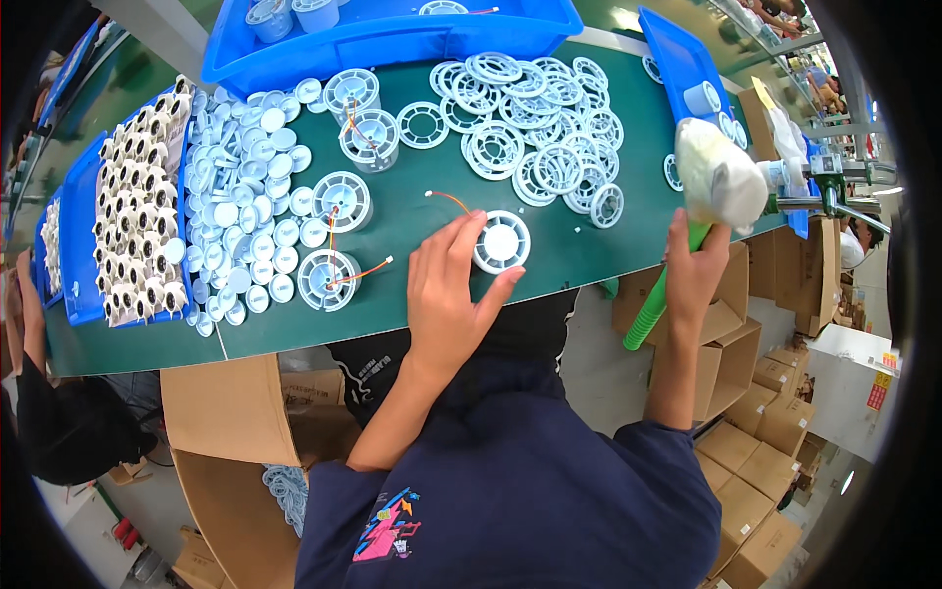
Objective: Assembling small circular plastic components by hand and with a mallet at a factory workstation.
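Note:
A light-blue round spoked housing (502, 242) with a white disc at its centre stands near the table's front edge. My left hand (446, 285) grips it between thumb and fingers, and a thin red-and-yellow wire with a small white plug sticks out beside the fingertips. Raised to the right is a mallet (721, 175) with a bulky whitish head and a green ribbed handle; my right hand (699, 270) is closed around that handle just below the head. To the left of my left hand, similar cup-shaped housings (341, 201) with wires stand on the table.
Behind the housing lies a heap of spoked rings (549, 128). Many small round caps (260, 206) spread at left, beside a blue tray (86, 285) of white parts with dark centres. A blue bin (392, 44) stands at the back. Cardboard boxes (226, 402) sit below; another person's arm (31, 309) shows at left.

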Available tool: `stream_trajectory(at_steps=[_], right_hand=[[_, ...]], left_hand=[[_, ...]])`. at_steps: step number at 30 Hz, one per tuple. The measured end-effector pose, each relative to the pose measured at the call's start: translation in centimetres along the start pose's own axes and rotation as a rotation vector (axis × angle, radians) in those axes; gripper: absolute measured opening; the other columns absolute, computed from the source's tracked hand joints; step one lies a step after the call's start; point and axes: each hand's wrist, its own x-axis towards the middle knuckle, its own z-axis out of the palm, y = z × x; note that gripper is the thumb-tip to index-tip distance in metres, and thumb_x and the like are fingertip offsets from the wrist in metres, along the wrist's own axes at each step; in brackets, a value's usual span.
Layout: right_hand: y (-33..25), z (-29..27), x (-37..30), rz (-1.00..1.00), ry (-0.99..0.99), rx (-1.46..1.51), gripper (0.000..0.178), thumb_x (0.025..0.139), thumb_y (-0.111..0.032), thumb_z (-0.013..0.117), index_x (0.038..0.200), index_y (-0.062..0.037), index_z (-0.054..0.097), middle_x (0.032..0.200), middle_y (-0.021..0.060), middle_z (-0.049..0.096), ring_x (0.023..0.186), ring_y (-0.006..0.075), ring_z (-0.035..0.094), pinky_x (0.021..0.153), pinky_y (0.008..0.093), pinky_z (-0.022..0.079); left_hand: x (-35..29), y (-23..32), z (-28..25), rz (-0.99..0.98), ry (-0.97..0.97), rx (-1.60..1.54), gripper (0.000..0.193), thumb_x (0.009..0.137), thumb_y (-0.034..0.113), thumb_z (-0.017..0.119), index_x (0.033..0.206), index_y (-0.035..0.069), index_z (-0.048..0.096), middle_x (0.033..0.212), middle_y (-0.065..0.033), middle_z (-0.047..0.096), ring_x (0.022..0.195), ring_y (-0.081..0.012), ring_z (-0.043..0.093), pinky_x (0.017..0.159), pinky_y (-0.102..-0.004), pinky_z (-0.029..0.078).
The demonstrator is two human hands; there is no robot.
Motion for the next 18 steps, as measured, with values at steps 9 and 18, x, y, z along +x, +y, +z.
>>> stream_trajectory(at_steps=[9, 18], right_hand=[[-1.8, 0.2, -4.5, -0.281, -0.325, 0.139, 0.036, 0.092, -0.007, 0.075, 0.127, 0.0008, 0.068, 0.117, 0.0101, 0.075, 0.104, 0.0278, 0.072, 0.095, 0.0411, 0.056], [-3.9, 1.1, -0.5, -0.286, -0.6, -0.099, 0.036, 0.085, -0.001, 0.073, 0.12, 0.0038, 0.067, 0.106, 0.0282, 0.074, 0.1, 0.0439, 0.072, 0.087, 0.0427, 0.057]], left_hand=[[0.1, -0.1, 0.2, -0.006, 0.031, -0.008, 0.068, 0.083, 0.026, 0.089, 0.14, 0.002, 0.059, 0.128, -0.018, 0.068, 0.112, -0.0358, 0.066, 0.092, -0.0444, 0.049], [0.3, -0.3, 0.2, 0.023, 0.04, -0.01, 0.073, 0.081, 0.029, 0.09, 0.14, 0.0, 0.057, 0.126, -0.0185, 0.068, 0.11, -0.0366, 0.066, 0.091, -0.0457, 0.051]])
